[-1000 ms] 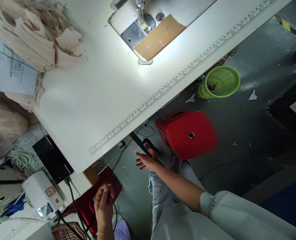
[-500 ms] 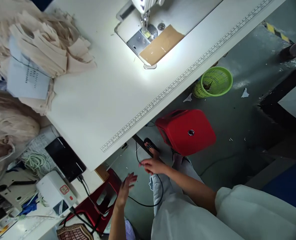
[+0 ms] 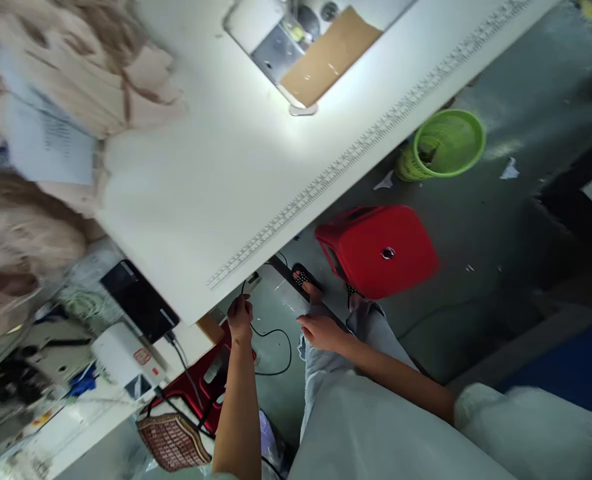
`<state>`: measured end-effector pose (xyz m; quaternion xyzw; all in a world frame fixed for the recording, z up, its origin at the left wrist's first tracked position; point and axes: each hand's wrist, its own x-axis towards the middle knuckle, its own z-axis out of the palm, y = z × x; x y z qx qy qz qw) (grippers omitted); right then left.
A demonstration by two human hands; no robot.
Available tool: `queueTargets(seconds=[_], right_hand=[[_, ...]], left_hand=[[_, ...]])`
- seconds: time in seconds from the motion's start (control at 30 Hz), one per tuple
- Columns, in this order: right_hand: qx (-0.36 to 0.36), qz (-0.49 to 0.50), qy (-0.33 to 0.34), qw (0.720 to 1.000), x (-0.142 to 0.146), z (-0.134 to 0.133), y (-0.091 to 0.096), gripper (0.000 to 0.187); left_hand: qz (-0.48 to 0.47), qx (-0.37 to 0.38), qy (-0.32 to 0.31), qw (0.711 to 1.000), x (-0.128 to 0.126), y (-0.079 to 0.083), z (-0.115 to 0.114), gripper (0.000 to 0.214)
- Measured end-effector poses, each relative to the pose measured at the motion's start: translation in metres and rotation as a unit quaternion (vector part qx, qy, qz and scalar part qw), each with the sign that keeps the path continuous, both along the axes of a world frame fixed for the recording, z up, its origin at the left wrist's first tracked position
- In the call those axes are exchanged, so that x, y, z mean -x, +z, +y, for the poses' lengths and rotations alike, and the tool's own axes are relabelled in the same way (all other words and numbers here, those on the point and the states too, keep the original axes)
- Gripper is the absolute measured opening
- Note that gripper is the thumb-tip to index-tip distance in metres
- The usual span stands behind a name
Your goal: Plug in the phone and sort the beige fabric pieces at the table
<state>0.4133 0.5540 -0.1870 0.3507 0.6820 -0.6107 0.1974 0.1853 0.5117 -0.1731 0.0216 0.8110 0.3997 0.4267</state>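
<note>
Black cable (image 3: 291, 352), white tabletop (image 3: 176, 193) — dark ruler marks (image 3: 326, 178), red stool (image 3: 411, 247), green basket (image 3: 409, 167), bag (image 3: 173, 441) — seemingly brown, pale-patterned

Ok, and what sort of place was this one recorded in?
Most likely a sewing workshop: a sewing machine's metal plate is set into the white table, a printed ruler runs along the table's edge, and beige fabric pieces lie piled on it.

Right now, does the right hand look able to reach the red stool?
Probably yes: the right hand looks near the red stool, and nothing visible seems to block the way.
</note>
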Motion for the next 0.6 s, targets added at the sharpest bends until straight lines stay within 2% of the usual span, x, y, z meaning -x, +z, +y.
queueTargets(seconds=[0.13,0.27,0.43,0.5,0.6], right_hand=[[-0.024,0.039,0.019,0.999,-0.009,0.013,0.021,0.033],[-0.033,0.101,0.021,0.994,-0.002,0.028,0.049,0.038],[0.019,0.156,-0.026,0.987,0.034,0.032,0.084,0.047],[0.058,0.152,-0.023,0.986,0.055,0.026,0.094,0.048],[0.103,0.155,-0.007,0.982,0.087,0.012,0.105,0.036]], left_hand=[[-0.002,-0.014,0.084,0.996,-0.016,0.035,-0.023,0.039],[-0.016,-0.059,0.153,0.986,-0.038,0.072,-0.029,0.047],[-0.115,-0.102,0.187,0.970,-0.040,0.112,-0.031,0.055],[-0.128,-0.124,0.211,0.961,-0.036,0.121,-0.034,0.053],[-0.136,-0.161,0.250,0.945,-0.033,0.127,-0.040,0.044]])
